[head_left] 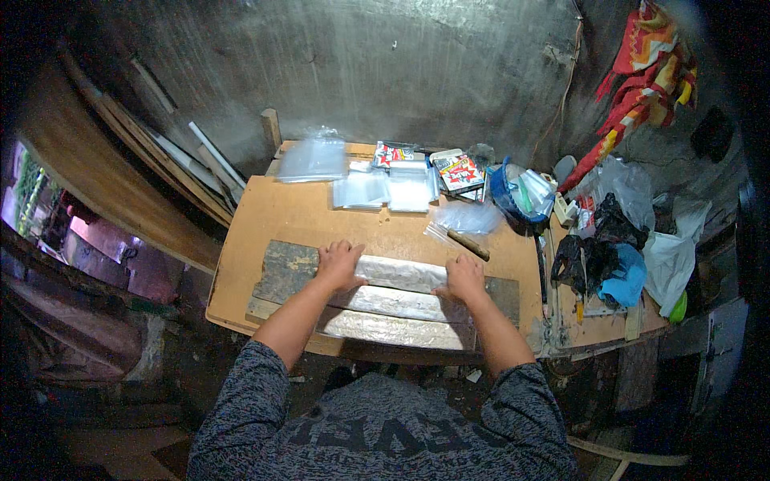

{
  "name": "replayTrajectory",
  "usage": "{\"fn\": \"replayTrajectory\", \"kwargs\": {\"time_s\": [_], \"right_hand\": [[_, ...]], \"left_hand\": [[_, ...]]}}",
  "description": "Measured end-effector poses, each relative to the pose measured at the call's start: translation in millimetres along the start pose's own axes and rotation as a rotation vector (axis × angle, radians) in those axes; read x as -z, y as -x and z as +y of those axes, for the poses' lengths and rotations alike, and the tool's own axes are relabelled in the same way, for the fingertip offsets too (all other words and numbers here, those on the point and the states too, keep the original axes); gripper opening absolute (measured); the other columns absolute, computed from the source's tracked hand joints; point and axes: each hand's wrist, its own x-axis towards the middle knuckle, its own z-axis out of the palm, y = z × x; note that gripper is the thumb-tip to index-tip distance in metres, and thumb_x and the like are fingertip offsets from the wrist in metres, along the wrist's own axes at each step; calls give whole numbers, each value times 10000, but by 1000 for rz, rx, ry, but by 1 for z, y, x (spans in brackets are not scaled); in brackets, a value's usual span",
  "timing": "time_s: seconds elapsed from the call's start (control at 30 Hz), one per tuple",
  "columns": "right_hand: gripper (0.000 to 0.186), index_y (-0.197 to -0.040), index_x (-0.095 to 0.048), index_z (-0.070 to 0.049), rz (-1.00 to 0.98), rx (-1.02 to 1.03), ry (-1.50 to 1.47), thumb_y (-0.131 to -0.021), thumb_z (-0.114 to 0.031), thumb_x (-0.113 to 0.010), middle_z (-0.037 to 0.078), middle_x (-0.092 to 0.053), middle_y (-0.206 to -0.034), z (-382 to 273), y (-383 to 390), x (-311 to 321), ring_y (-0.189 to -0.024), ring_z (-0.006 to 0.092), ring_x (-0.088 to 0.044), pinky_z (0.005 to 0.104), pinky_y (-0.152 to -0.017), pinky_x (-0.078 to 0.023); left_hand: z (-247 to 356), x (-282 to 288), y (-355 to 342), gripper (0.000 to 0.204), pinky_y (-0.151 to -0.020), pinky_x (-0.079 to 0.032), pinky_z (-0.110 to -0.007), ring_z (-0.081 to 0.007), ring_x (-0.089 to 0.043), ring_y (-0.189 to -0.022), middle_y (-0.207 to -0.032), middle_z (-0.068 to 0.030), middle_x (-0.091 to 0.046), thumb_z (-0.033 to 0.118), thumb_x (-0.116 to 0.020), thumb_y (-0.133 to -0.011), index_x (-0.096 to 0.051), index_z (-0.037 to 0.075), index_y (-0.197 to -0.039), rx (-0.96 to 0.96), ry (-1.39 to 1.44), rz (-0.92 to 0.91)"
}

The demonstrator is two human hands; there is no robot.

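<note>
Crosswise between left fingers (pixel 344 251) and right fingers (pixel 464 265): farthest silvery strip (pixel 403 271), ends clamped in both.

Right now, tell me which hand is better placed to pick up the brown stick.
Probably the right hand: it is at the right end of the far strip, close to the brown stick. The left hand is at that strip's left end, farther away.

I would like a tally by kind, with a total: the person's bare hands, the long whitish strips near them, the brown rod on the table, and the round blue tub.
Bare hands: 2 (left hand, right hand)
Long whitish strips: 3 (far strip, middle strip, near strip)
Brown rod: 1
Blue tub: 1
Total: 7
</note>
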Motion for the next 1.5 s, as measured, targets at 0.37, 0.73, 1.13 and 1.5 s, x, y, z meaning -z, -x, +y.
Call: {"fn": "replayTrajectory", "kwargs": {"time_s": [0.37, 0.73, 1.13, 1.5], "right_hand": [[711, -1399, -498, -74, 464, 245, -246, -746, -240, -727, 210, -494, -1427, -65, 32, -30, -1342, 375, -455, 600, -1122, -294], [723, -1585, -288, -143, 176, 88, -83, -957, -417, -517, 161, -219, -1658, -44, 41, -41, -1543, 336, -168, 631, -1211, -75], [413, -1080, -565, -80, 375, -5, -304, -720, -123, -765, 171, -582, -1090, 23, 31, -38, -1102, 400, -535, 504, -900, -476], [450, -1064, -576, 7, 502, -112, -626, -732, -148, -837, 204, -531, -1132, 37, 58, -76, -1073, 369, -524, 439, -930, -465]], "left_hand": [[50, -27, 39, 825, -1147, -220, -648, -371, -340, -1434, -1516, -182, -398, 318, -737, -839, -343, 198, -1554, -274, 138, 217], [22, -24, 53, 757, -1185, -73, -683, -392, -142, -1535, -1652, -145, -229, 365, -601, -946, -247, 239, -1603, -145, 41, 77], [-36, -39, 35, 566, -1046, -463, -486, -436, -509, -1289, -1487, -203, -439, 175, -678, -890, -488, 108, -1420, 7, 420, 273], [-32, -54, 45, 461, -1102, -426, -428, -390, -493, -1346, -1444, -239, -511, 140, -739, -843, -618, 40, -1276, 95, 662, 281]]}}
